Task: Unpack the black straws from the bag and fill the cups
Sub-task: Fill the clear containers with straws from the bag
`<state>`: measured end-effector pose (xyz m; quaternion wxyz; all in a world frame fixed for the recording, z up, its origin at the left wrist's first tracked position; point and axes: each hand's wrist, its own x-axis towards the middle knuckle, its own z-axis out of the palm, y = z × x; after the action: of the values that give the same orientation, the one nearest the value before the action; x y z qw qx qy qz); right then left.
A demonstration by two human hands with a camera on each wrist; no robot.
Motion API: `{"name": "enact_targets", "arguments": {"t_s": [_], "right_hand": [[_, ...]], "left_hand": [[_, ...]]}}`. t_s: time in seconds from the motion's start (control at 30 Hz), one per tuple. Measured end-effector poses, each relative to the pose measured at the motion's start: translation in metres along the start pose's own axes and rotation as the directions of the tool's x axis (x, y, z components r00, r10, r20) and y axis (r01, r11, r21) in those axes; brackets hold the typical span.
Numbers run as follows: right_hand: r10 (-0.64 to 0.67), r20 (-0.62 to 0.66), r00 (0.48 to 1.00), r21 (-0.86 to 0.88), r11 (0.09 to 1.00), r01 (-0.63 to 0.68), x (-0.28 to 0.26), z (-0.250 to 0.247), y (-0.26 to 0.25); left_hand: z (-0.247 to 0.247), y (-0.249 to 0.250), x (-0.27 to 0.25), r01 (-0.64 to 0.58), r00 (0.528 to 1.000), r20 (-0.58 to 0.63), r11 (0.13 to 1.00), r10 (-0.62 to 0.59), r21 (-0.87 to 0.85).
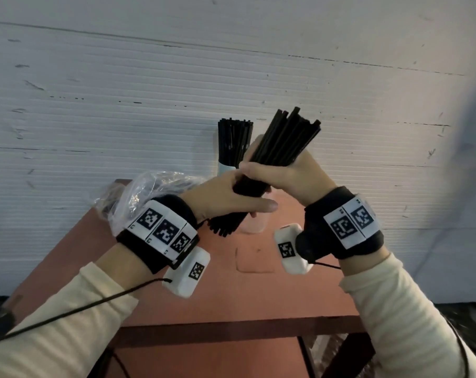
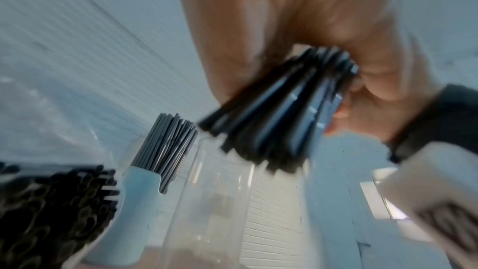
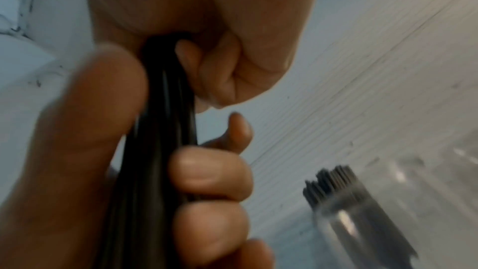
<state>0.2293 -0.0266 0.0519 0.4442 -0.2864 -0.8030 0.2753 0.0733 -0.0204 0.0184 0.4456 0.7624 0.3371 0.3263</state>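
Observation:
Both hands hold one thick bundle of black straws [image 1: 283,140], tilted to the right above the table. My left hand [image 1: 226,197] grips its lower part and my right hand [image 1: 285,173] grips it just above. The lower straw ends [image 2: 264,142] hang over an empty clear cup [image 2: 217,201], which my hands mostly hide in the head view. Behind it stands a cup with a pale blue sleeve [image 2: 139,191], full of upright black straws [image 1: 234,140]. In the right wrist view the bundle [image 3: 155,150] runs between curled fingers [image 3: 209,179].
A crumpled clear plastic bag [image 1: 141,192] with several more black straws [image 2: 51,212] lies at the back left of the reddish-brown table [image 1: 231,296]. A white ribbed wall [image 1: 122,105] rises right behind the cups. The table's front edge is near my body.

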Motion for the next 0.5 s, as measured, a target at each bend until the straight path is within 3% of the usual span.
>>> {"name": "enact_targets", "arguments": {"t_s": [0.03,0.1,0.2,0.27,0.33,0.5], "right_hand": [[-0.017,-0.074,0.997,0.023,1.000,0.019,0.004,-0.008,-0.004],[-0.055,-0.255,0.965,0.039,0.997,0.067,0.014,-0.024,-0.010],[-0.049,-0.486,0.873,0.001,0.998,0.057,0.031,-0.045,-0.013],[-0.016,-0.567,0.824,-0.039,0.999,-0.008,0.043,-0.052,-0.007],[0.048,-0.577,0.815,-0.059,0.993,-0.101,0.054,-0.054,0.006],[0.298,-0.430,0.852,-0.184,0.895,-0.406,0.072,-0.046,0.046]], "left_hand": [[-0.001,-0.002,0.006,-0.054,0.991,-0.127,0.999,0.053,-0.006],[-0.003,-0.009,0.019,-0.161,0.922,-0.347,0.985,0.170,0.055],[-0.004,-0.024,0.041,-0.136,0.838,-0.506,0.976,0.205,0.169],[-0.004,-0.032,0.053,0.003,0.856,-0.514,0.992,0.064,0.128],[-0.003,-0.041,0.062,0.119,0.888,-0.455,0.988,-0.063,0.095],[-0.008,-0.058,0.074,0.195,0.901,-0.415,0.973,-0.128,0.123]]}}
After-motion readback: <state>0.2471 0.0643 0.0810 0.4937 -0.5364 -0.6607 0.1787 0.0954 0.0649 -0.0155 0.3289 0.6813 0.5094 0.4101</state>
